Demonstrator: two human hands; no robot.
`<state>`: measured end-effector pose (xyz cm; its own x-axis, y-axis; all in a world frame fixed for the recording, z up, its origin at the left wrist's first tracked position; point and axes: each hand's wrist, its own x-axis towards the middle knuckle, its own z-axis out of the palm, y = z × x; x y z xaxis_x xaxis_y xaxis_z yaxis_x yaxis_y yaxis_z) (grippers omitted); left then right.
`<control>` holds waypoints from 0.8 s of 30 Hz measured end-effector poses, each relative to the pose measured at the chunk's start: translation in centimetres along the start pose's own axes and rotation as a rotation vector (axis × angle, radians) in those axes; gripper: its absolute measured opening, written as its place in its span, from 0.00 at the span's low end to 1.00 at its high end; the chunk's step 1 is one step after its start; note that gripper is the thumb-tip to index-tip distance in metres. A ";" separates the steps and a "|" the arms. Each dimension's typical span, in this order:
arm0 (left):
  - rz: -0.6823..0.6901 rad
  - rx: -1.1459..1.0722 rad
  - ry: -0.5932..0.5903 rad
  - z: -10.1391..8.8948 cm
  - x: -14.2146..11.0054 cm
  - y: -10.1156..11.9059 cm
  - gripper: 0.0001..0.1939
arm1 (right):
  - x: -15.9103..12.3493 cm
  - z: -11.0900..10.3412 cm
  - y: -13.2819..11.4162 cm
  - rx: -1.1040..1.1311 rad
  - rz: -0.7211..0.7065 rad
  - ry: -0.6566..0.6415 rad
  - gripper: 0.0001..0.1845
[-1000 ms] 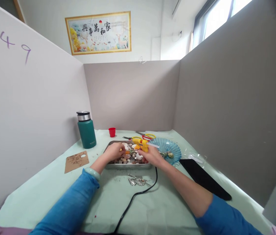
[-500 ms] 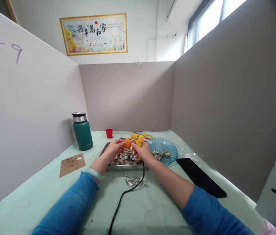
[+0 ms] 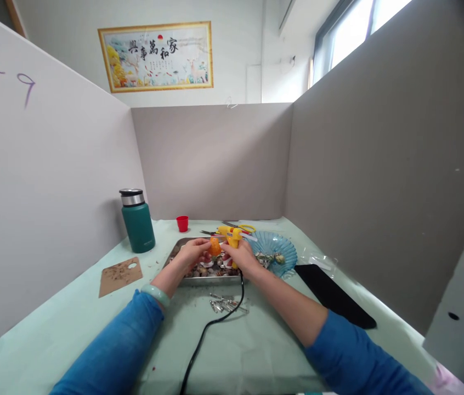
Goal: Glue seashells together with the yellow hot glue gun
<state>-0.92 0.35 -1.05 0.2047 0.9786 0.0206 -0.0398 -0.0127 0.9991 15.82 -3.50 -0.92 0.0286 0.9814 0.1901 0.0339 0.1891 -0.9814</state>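
Have orange piece (image 3: 215, 247) pinched in left hand (image 3: 191, 253), up over metal tray (image 3: 211, 281) of shells (image 3: 209, 271). Have yellow glue gun (image 3: 230, 235) gripped by handle in right hand (image 3: 243, 257), over tray's right half, aimed roughly toward tray's left side. Can't tell about contact between right hand and orange piece. Reads as glue-up or lining-up step; can't see any glue. Next likely calls for steadying orange piece, bringing nozzle to bond spot, minding left fingertips. Watch black cord (image 3: 203, 334) near silver metal pieces (image 3: 227, 304) in front of tray.
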 end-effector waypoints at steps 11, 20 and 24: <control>0.102 -0.003 -0.158 0.8 -0.6 0.4 0.20 | 0.4 0.0 0.4 0.037 -0.008 -0.056 0.09; 0.279 0.153 -0.165 1.1 -1.0 0.8 0.24 | 0.4 -0.1 0.3 0.065 -0.021 0.053 0.08; 0.298 0.171 -0.213 1.0 -0.4 0.1 0.25 | 0.4 -0.1 0.4 0.105 -0.002 -0.021 0.08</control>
<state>0.02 -0.23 -0.89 0.4077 0.8627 0.2993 0.0320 -0.3411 0.9395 15.90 -3.03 -1.23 0.0080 0.9813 0.1925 -0.0710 0.1926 -0.9787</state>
